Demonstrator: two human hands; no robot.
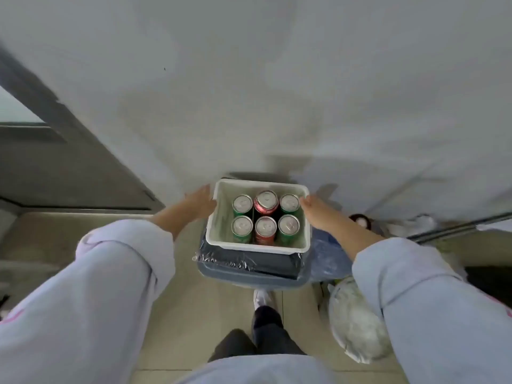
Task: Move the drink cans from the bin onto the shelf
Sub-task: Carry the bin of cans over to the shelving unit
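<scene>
A white plastic bin [221, 217] holds several upright drink cans in two rows. The red cans [266, 202] stand in the middle and the green cans [242, 227] at the sides. My left hand [200, 201] presses against the bin's left wall under the rim. On the opposite side, my right hand [318, 213] grips the right rim with the thumb over the edge. The bin sits over a grey container, and I cannot tell whether it rests on it or is lifted. No shelf is in view.
Under the bin stands a grey container [249, 275] lined with a black bag. A blue bag [329, 256] and a white plastic bag [354, 322] lie on the floor to the right. A white wall rises straight ahead, and a dark door frame [55, 112] stands at the left.
</scene>
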